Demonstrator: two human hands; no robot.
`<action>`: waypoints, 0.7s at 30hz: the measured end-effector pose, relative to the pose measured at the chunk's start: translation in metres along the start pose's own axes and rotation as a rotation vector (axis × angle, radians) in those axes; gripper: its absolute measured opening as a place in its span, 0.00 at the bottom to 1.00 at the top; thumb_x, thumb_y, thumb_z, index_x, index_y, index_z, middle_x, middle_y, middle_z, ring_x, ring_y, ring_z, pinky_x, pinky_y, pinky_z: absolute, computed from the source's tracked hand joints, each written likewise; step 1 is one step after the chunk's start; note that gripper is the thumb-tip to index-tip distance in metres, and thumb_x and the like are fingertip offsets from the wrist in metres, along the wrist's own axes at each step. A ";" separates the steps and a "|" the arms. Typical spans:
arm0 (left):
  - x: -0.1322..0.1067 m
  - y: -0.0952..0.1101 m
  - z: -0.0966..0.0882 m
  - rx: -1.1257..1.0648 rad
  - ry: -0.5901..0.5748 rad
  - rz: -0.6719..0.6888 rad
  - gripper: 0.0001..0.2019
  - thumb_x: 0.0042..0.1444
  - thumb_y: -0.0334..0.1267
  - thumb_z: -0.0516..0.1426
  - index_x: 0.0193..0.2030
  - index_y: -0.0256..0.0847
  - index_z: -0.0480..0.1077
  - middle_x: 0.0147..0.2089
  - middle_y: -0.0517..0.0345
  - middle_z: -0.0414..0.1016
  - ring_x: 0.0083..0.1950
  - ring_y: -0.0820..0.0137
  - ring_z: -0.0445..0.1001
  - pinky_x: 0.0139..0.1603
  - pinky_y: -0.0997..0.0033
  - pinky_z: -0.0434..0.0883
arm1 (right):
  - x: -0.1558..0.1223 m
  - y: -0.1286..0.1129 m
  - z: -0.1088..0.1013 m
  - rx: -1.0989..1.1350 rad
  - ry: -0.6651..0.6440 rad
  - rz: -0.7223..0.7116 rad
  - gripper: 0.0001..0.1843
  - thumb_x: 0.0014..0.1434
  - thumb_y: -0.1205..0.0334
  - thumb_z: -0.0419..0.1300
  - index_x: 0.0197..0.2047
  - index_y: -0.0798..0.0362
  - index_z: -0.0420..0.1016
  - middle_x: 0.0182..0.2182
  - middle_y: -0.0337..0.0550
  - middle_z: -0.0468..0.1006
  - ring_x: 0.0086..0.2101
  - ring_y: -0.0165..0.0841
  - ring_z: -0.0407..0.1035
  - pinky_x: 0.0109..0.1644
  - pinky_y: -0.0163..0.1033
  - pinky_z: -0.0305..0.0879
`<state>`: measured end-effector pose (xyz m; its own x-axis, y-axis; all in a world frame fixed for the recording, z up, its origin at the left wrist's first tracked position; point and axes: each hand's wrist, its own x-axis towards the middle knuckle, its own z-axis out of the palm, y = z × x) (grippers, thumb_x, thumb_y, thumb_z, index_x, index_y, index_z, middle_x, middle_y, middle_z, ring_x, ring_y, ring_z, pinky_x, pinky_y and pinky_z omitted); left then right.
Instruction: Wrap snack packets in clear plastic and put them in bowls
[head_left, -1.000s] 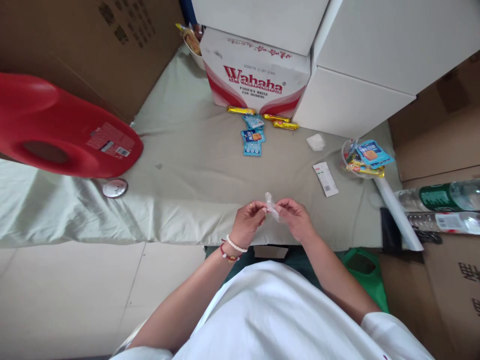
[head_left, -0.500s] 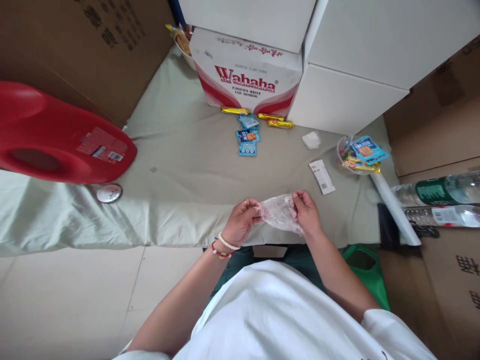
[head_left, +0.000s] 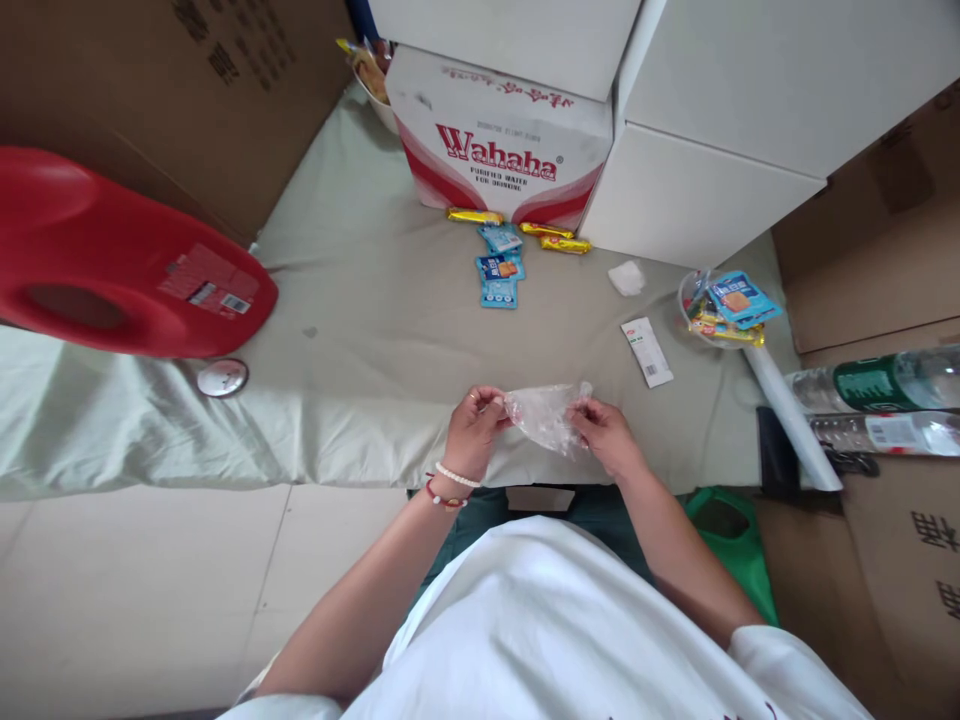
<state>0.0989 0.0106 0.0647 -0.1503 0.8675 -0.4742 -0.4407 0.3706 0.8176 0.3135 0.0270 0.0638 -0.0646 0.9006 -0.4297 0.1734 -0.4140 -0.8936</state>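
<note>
A crumpled clear plastic bag is stretched between my two hands, just above the front part of the covered table. My left hand pinches its left end between thumb and fingers. At the bag's right side, my right hand is closed on the edge in a pinch. Beyond the right hand lies a white packet with printing on it. A small folded white tissue rests farther back. Several blue snack sachets form a column in front of the box, close to yellow wrapped snack sticks.
A red jug lies at the left beside a round badge. At the back stand a Wahaha carton and white boxes. On the right are a snack-filled bowl, a white roll and plastic bottles.
My right hand has shifted its grip along the bag's right side and bent inward. My left hand has moved slightly left and up, and the bag's shape has changed.
</note>
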 end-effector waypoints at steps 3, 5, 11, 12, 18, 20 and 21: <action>-0.009 -0.005 0.003 -0.068 0.019 -0.124 0.31 0.47 0.62 0.70 0.48 0.44 0.67 0.49 0.54 0.78 0.43 0.67 0.80 0.42 0.65 0.78 | -0.002 -0.002 0.009 0.081 0.026 0.044 0.18 0.53 0.44 0.68 0.32 0.49 0.72 0.21 0.32 0.67 0.20 0.27 0.57 0.19 0.34 0.49; -0.018 -0.012 0.007 -0.027 -0.031 -0.165 0.33 0.46 0.61 0.71 0.50 0.43 0.69 0.53 0.48 0.79 0.48 0.62 0.80 0.43 0.64 0.78 | -0.004 -0.003 0.017 0.111 0.064 0.024 0.18 0.53 0.44 0.69 0.32 0.49 0.71 0.20 0.32 0.67 0.19 0.27 0.56 0.19 0.33 0.48; -0.025 -0.025 0.009 0.121 -0.137 -0.159 0.22 0.42 0.52 0.74 0.33 0.38 0.75 0.30 0.57 0.77 0.33 0.69 0.73 0.34 0.71 0.70 | -0.002 -0.013 0.009 0.268 -0.088 0.199 0.24 0.45 0.44 0.75 0.32 0.50 0.70 0.19 0.28 0.65 0.17 0.22 0.51 0.17 0.31 0.41; -0.023 -0.024 0.007 0.093 -0.131 -0.173 0.22 0.41 0.52 0.74 0.32 0.38 0.74 0.29 0.59 0.75 0.30 0.72 0.72 0.33 0.72 0.69 | 0.000 -0.016 0.002 0.293 -0.140 0.247 0.25 0.43 0.45 0.77 0.33 0.50 0.71 0.19 0.28 0.65 0.16 0.21 0.49 0.17 0.30 0.39; -0.016 -0.011 0.007 0.018 -0.167 -0.130 0.26 0.41 0.57 0.74 0.34 0.39 0.73 0.29 0.64 0.71 0.28 0.76 0.67 0.31 0.74 0.67 | 0.004 -0.021 -0.023 0.259 -0.170 0.243 0.29 0.41 0.41 0.80 0.35 0.53 0.78 0.27 0.34 0.73 0.24 0.23 0.62 0.22 0.27 0.54; -0.018 -0.011 0.012 0.076 -0.187 -0.073 0.26 0.43 0.60 0.72 0.32 0.39 0.73 0.27 0.64 0.69 0.28 0.76 0.65 0.31 0.74 0.65 | 0.003 -0.017 -0.016 0.273 -0.108 0.193 0.30 0.40 0.38 0.80 0.37 0.51 0.80 0.33 0.39 0.78 0.31 0.28 0.70 0.31 0.31 0.66; -0.019 -0.011 0.014 0.105 -0.210 -0.063 0.26 0.45 0.62 0.71 0.31 0.39 0.73 0.26 0.64 0.69 0.28 0.75 0.64 0.31 0.73 0.65 | 0.002 -0.015 -0.010 0.296 -0.068 0.179 0.31 0.39 0.39 0.80 0.37 0.51 0.80 0.34 0.40 0.79 0.34 0.30 0.71 0.34 0.33 0.69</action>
<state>0.1187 -0.0058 0.0690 0.0672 0.8875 -0.4558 -0.3476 0.4490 0.8231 0.3210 0.0368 0.0775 -0.1259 0.8033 -0.5821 -0.1038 -0.5942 -0.7976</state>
